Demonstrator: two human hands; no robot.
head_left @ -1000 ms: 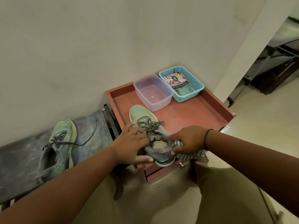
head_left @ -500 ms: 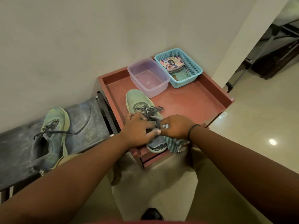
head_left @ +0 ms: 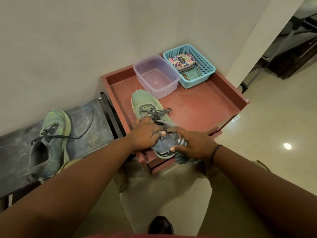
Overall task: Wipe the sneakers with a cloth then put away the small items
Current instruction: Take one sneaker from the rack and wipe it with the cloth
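Green sneaker point(head_left: 151, 107) at the near-left edge of the red tray table point(head_left: 202, 107), heel overhanging. Your left hand point(head_left: 145, 134) grips its collar; your right hand point(head_left: 193, 143) presses a striped cloth point(head_left: 181, 158) against the heel side. The upper is probably soft and light, so hold the firmer heel. The side logo is unreadable. The second sneaker point(head_left: 51, 134) lies on the dark bench point(head_left: 96, 124).

A red desk point(head_left: 202, 107) is carrying a sneaker point(head_left: 147, 107), tub point(head_left: 156, 76) and basket point(head_left: 204, 66); a dark bench point(head_left: 89, 124) is bearing another sneaker point(head_left: 51, 140).
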